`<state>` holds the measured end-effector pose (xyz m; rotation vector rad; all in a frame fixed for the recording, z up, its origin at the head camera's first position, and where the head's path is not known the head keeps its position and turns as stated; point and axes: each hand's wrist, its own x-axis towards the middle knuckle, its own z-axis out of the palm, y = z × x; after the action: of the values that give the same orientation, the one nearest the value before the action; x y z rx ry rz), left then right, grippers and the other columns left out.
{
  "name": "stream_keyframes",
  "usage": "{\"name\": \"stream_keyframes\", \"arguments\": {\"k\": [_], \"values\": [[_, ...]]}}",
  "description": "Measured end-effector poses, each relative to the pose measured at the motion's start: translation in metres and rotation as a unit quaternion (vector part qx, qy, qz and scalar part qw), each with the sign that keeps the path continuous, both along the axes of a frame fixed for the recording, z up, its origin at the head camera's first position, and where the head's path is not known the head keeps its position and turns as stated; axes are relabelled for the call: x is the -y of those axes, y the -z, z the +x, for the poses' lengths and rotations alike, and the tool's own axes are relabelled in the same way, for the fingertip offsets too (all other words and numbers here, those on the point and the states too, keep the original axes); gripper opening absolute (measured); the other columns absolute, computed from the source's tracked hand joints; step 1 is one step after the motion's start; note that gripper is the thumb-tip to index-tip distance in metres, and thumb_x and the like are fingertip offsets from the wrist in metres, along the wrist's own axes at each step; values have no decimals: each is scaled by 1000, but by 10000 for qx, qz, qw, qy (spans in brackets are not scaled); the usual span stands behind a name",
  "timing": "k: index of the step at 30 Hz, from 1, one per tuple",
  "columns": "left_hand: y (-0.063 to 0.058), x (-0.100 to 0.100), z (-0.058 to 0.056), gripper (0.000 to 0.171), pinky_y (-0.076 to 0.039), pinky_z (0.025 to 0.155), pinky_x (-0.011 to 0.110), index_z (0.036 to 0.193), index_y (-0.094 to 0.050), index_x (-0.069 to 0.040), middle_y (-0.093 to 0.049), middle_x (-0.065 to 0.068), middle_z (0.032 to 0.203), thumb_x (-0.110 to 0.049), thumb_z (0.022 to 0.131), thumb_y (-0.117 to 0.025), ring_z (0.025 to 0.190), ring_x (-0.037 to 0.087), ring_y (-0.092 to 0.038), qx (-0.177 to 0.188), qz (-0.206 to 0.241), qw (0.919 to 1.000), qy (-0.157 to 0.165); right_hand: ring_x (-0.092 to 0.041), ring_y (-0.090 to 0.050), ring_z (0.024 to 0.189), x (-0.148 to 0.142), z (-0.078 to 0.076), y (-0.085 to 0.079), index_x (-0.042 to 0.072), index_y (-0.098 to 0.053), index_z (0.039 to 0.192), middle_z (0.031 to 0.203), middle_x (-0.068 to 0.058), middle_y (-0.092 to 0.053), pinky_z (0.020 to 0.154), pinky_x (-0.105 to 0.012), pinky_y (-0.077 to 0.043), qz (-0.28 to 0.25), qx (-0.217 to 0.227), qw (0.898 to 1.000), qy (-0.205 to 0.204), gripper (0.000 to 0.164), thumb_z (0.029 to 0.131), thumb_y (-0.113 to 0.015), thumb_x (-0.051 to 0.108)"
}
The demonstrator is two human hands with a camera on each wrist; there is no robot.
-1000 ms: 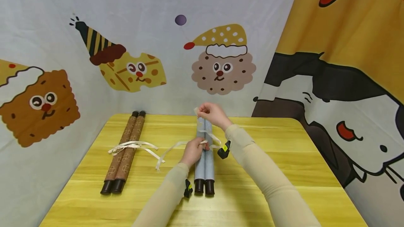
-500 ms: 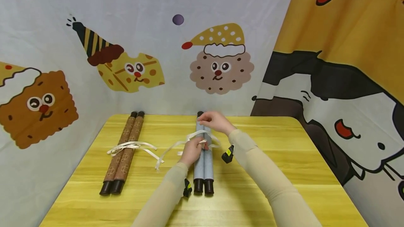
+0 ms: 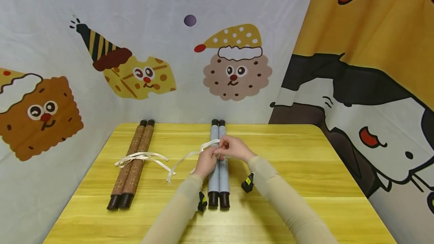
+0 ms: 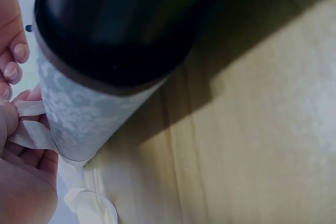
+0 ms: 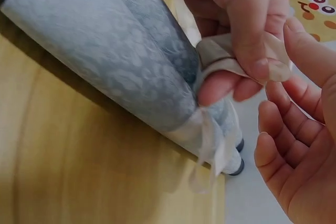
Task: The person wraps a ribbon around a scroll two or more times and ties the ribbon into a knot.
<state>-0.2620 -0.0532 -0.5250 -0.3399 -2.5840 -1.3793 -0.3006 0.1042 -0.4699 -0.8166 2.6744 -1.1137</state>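
Observation:
A pale blue-grey scroll (image 3: 224,180), rolled from both ends into two rods with dark brown knobs, lies lengthwise on the table. My left hand (image 3: 205,163) is over its middle and pinches a looped cream ribbon (image 5: 215,50) between thumb and fingers. Just beside it is my right hand (image 3: 236,148); in the right wrist view its thumb and loosely bent fingers stand around the ribbon loop's end without clearly gripping it. Another ribbon loop hangs by the scroll in that view. In the head view the hands hide the ribbon's crossing.
A brown patterned scroll (image 3: 135,165), also in two rolls, lies to the left with a cream ribbon (image 3: 140,156) tied round it. Loose ribbon (image 3: 181,159) trails left of the blue-grey scroll. A printed cartoon curtain (image 3: 162,37) hangs behind the wooden table (image 3: 288,183).
My right hand has let go of a ribbon end near the scroll's far end and come down towards me, to the left hand. The left hand has kept its pinch on the ribbon.

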Motion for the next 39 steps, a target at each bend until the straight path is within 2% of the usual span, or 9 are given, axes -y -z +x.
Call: {"name": "stream_keyframes", "arguments": {"k": [6,10,14,19,24,29,32,35,39], "values": [[2,0,1,15,-49,70,38,92,-65,-8,-67,7,87,1,95,-53,75,22,-57,-245,-263,9993,-102,-22,-67,67,6,5,8,11,-63,88,75,-1,-64,64,-28,-51,-383,100,9992,8,15,91,-74,20],[4,1,2,16,-49,68,38,99,-66,-7,-67,8,87,1,94,-53,75,22,-58,-422,-285,9987,-44,-22,-65,67,7,5,13,10,-63,85,74,-2,-65,61,-27,-50,-470,-67,9988,107,11,92,-71,11],[3,3,3,17,-52,80,39,111,-68,-8,-70,8,102,-6,96,-59,92,23,-64,-302,-53,9995,74,-14,-59,69,6,4,17,10,-63,82,75,1,-62,62,-25,-48,-451,-340,9979,307,11,90,-71,8],[-5,11,4,27,-49,93,45,119,-65,-4,-67,12,116,-7,92,-63,109,29,-62,-287,192,9993,119,-11,-54,72,5,3,19,11,-63,84,78,4,-60,65,-26,-47,-412,-417,9974,432,11,90,-71,10],[-15,27,2,27,-50,90,46,115,-67,0,-68,13,110,-2,89,-62,103,30,-63,-362,299,9987,-180,-11,-55,73,4,3,19,12,-64,84,78,3,-60,65,-26,-47,-365,-394,9969,569,11,91,-72,10],[-20,45,1,19,-51,84,44,109,-69,1,-69,11,98,-4,91,-63,92,28,-65,-86,-510,9974,-496,-11,-55,72,3,4,17,12,-64,85,78,3,-61,64,-26,-47,-310,-376,9966,661,10,90,-73,11],[-23,53,3,14,-52,79,45,100,-70,1,-69,11,92,-6,89,-67,86,29,-64,76,-1284,9903,-533,-11,-55,73,3,4,15,12,-64,85,78,4,-61,65,-26,-47,-255,-355,9967,678,10,90,-73,12],[-23,57,6,15,-53,72,44,91,-70,-1,-68,9,84,-15,86,-74,77,27,-64,345,-2009,9779,-476,-11,-54,73,3,4,14,12,-64,84,78,4,-61,66,-27,-47,-257,-388,9966,680,11,90,-73,11],[-18,57,10,26,-51,60,39,79,-68,-11,-62,2,72,-32,77,-83,67,22,-59,715,-3038,9491,-422,-11,-54,72,3,4,15,11,-63,82,76,4,-60,67,-27,-47,-254,-447,9966,638,13,89,-74,9]]}}
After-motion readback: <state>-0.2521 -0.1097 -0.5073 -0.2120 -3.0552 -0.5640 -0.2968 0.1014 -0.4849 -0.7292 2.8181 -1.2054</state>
